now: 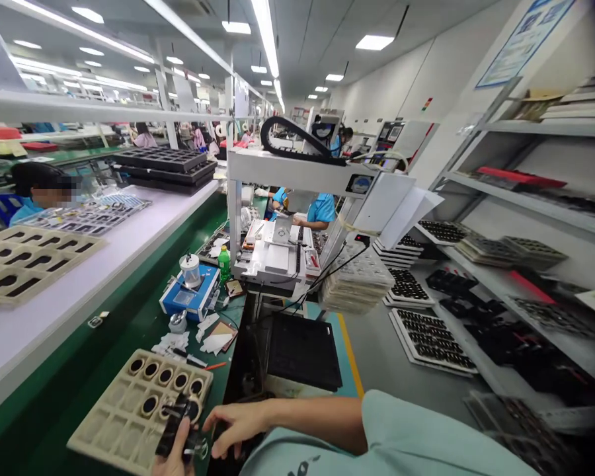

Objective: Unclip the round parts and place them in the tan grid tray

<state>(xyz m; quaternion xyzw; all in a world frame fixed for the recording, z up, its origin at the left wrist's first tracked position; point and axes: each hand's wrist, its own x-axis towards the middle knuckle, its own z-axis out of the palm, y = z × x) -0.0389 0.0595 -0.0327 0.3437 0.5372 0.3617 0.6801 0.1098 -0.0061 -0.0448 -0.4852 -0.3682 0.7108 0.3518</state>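
My left hand (172,459) shows only partly at the bottom edge. It is closed on a black oblong part (176,423), held over the near corner of a beige tray (110,423) whose pockets hold black rings. My right hand (233,423) reaches in from the right on a light teal sleeve. Its fingers are loosely curved and apart, just right of the black part, with nothing clearly in them. A small metal piece (201,452) lies between the two hands.
On the green bench (129,317) stand a blue device (188,297), a green bottle (223,263) and paper scraps. A white machine (282,211) stands ahead. Shelves of black trays (429,337) fill the right. Other people work at the left and behind the machine.
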